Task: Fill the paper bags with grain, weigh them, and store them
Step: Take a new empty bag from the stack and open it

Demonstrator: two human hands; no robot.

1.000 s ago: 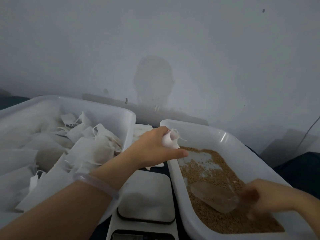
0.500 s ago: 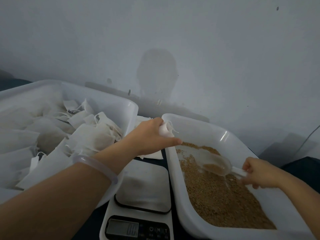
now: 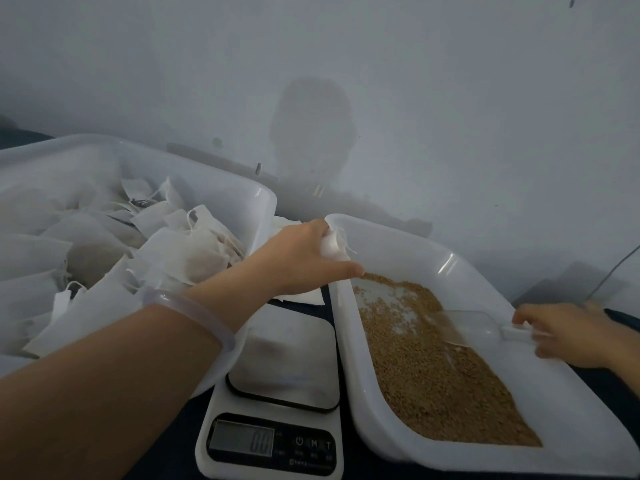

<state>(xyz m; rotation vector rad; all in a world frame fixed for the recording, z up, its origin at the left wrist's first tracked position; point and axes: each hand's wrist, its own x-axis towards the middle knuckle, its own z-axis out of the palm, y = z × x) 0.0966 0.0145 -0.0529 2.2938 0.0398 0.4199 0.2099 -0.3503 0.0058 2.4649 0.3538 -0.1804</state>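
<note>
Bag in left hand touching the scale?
Apart. Head view: the left hand grips the bag at the grain tub's far corner, above and beyond the scale; hand and tabletop show between them.

The left hand [image 3: 304,258] wraps a paper bag [image 3: 333,244] so that only its crumpled mouth and strings show, and the forearm hides the near left corner of the scale [image 3: 277,393], whose display digits are faint and whose button print is too small to read. The right hand [image 3: 571,336] is blurred, its fingers cover part of the handle of the scoop [image 3: 467,329], and its forearm runs off the right edge. The left edge cuts the bin [image 3: 207,181] of filled bags, and the grain tray [image 3: 450,258] loses its near right corner at the frame's corner.
</note>
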